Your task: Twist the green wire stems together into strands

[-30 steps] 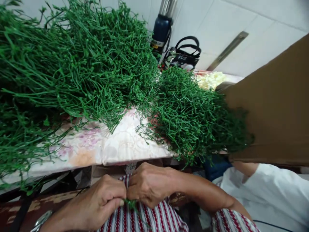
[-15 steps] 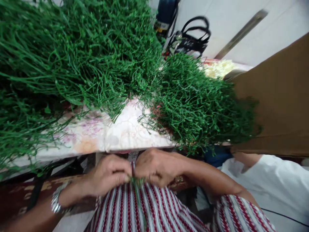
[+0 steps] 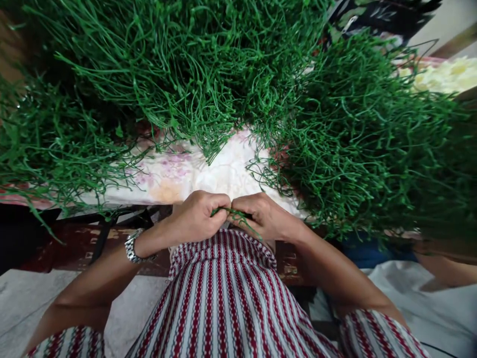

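Thin green stems (image 3: 240, 216) stretch between my two hands, low in front of my striped clothing. My left hand (image 3: 203, 216), with a metal watch on its wrist, is closed on them, thumb against curled forefinger. Knuckle to knuckle with it, my right hand (image 3: 263, 215) is closed round the other part of the stems, and a few ends poke out below its fingers. Both hands are at the near edge of the flowered tablecloth (image 3: 208, 181). Whether the stems are being knotted or torn is hidden by the fingers.
Large heaps of green stems (image 3: 179, 74) cover the back and left of the table, with another heap (image 3: 357, 144) at right. Pale yellow pieces (image 3: 447, 74) and a dark bag (image 3: 383, 20) lie behind. A person in white (image 3: 428, 298) sits at right.
The camera view has tilted down and shifted left. My hands have risen from my lap to the table's edge, still together on the green stems.
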{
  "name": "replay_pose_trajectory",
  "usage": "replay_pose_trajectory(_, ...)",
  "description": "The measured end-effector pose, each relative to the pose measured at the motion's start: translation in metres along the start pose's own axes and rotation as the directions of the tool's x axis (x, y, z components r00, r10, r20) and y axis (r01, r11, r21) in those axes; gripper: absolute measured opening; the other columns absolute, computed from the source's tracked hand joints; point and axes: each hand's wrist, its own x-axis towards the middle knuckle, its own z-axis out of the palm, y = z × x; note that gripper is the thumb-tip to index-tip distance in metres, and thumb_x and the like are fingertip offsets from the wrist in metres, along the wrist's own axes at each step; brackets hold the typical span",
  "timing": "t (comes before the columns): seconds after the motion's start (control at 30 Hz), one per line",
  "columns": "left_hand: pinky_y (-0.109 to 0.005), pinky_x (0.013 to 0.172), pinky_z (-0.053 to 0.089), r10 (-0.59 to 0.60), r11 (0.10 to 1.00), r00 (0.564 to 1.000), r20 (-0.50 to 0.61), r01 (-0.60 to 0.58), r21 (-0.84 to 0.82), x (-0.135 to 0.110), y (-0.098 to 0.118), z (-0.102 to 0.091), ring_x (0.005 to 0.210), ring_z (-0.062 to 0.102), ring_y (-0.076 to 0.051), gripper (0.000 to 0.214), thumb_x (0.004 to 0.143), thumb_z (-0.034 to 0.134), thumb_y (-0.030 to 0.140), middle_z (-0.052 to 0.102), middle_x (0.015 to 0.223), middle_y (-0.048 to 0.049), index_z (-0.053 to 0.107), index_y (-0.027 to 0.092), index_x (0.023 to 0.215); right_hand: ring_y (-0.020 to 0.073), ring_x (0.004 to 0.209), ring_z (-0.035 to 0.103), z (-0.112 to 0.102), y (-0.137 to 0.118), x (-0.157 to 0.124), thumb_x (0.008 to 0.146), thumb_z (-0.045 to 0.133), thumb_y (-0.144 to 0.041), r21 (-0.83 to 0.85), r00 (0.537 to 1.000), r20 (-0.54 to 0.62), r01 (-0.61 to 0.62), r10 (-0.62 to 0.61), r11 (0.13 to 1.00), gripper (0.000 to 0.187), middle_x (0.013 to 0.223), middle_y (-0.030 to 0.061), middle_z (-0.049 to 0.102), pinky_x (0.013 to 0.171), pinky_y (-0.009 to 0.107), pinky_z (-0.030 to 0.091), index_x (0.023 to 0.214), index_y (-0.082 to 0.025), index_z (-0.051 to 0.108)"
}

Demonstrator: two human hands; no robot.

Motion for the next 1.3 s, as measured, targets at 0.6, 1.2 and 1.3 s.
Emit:
replay_pose_trajectory(0.6,-0.019,0.042,0.026,-0.065,0.703,0.998,0.027,0.065,-0.708,-0.017,-0.011,-0.003,0.044,0.036,-0.006,0.016,0.073,0.062,0.025,0.05,0.051,0.0013,0.062,0.012,0.063,0.0059,0.046,0.035,0.026,0.001,-0.008,0.084,0.05,-0.037,0.774,0.976,-0.15,0.016,0.159,0.633,0.033,0.052,-0.0031,0.043,0.047,0.02,0.028,0.06,-0.015,0.047)
replay_pose_trajectory(1.2,-0.023,0.053,0.036,0.361,0.907,0.897,-0.253,-0.274,0.32,-0.011,-0.001,0.019,0.051,0.049,-0.01,0.019,0.08,0.042,0.005,0.053,0.057,0.0015,0.055,0.016,0.071,0.0057,0.052,0.034,0.037,-0.003,-0.007,0.087,0.046,-0.031,0.667,0.951,-0.19,-0.059,0.246,0.743,0.027,0.058,-0.0046,0.037,0.05,0.018,0.029,0.065,-0.016,0.042)
replay_pose_trajectory(1.3,-0.024,0.049,0.031,0.424,0.875,0.906,-0.017,-0.405,0.264,-0.024,0.002,0.016,0.048,0.044,-0.01,0.025,0.08,0.038,0.004,0.047,0.053,0.0024,0.049,0.017,0.062,0.007,0.057,0.042,0.021,-0.003,-0.021,0.079,0.045,-0.015,0.355,0.999,0.032,0.022,-0.036,0.935,0.016,0.061,-0.0025,0.046,0.054,0.018,0.033,0.063,-0.015,0.045)
